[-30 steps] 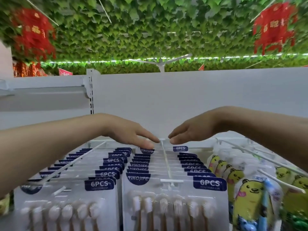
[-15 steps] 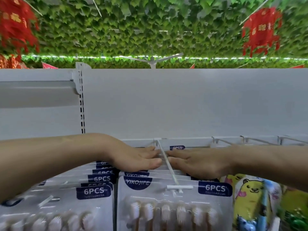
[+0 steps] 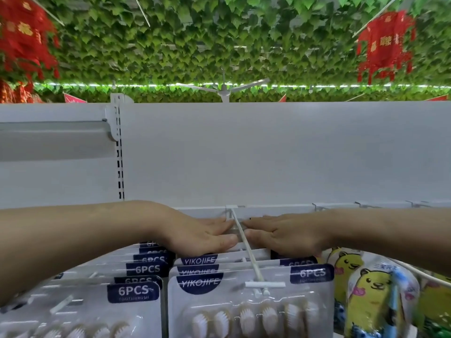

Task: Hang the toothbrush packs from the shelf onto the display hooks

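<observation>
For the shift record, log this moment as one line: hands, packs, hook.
left hand: flat on rear packs | right hand: flat on rear packs | toothbrush packs: hanging on hook | display hook: between hands

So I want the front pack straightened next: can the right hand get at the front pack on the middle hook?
Probably yes. The right hand lies flat on the rear packs by the middle hook; nothing covers the front pack.
</observation>
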